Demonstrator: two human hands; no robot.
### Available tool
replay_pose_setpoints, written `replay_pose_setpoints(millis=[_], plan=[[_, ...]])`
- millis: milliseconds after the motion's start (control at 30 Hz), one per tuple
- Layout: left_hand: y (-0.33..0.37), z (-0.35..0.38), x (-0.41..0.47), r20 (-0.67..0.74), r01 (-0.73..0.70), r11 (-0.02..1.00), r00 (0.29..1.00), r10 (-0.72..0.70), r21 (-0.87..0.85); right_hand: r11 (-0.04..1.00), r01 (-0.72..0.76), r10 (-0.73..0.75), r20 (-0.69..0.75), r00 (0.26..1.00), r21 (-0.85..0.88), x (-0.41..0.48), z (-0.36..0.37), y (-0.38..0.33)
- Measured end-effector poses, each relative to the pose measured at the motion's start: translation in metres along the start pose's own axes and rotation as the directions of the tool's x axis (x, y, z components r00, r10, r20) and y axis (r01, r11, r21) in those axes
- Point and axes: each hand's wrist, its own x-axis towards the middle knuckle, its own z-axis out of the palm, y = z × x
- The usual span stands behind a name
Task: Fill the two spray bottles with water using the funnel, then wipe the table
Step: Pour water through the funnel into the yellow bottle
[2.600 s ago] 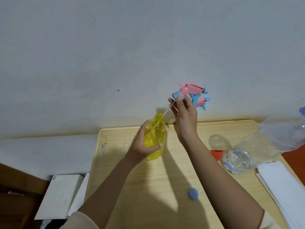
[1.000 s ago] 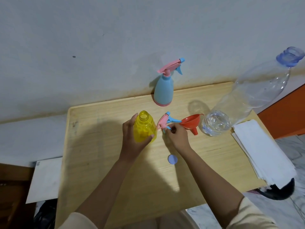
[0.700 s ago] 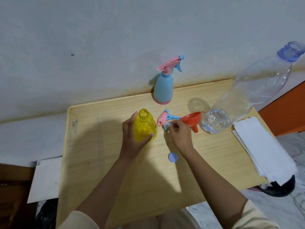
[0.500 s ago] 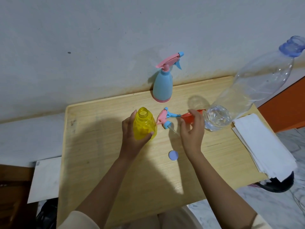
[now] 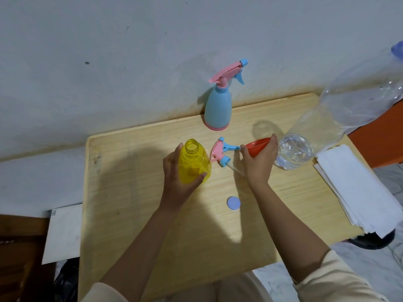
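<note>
Your left hand [image 5: 174,182] is wrapped round the yellow spray bottle [image 5: 194,162], upright at mid-table [image 5: 130,214], neck open, no water visible inside. Your right hand [image 5: 259,164] reaches forward, fingers closed over the orange funnel [image 5: 256,147], which sits beside the big clear water bottle [image 5: 327,127]. The pink-and-blue trigger head [image 5: 221,152] lies on the wood between both hands. The blue spray bottle [image 5: 218,110] stands capped by the wall. White paper stack [image 5: 357,188] at right edge.

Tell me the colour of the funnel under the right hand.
The funnel is orange-red, seen in the head view.
</note>
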Motion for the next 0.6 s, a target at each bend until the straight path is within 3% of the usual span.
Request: replay_pose_setpoints(millis=[233, 367, 600], plan=[[0.005, -0.002, 0.0, -0.003, -0.008, 1.0, 1.0, 0.008, 0.026, 0.993, -0.026, 0.032, -0.056, 0.998, 0.114, -0.003, -0.007, -0.014], [0.012, -0.004, -0.002, 0.009, 0.019, 0.999, 1.0, -0.019, 0.034, 0.942, -0.028, 0.058, -0.078, 0.995, 0.335, -0.008, -0.02, -0.046], [0.017, -0.001, -0.008, 0.011, 0.05, 0.998, 0.999, -0.051, 0.042, 0.704, -0.045, -0.131, 0.192, 0.973, 0.709, -0.049, -0.028, -0.113]])
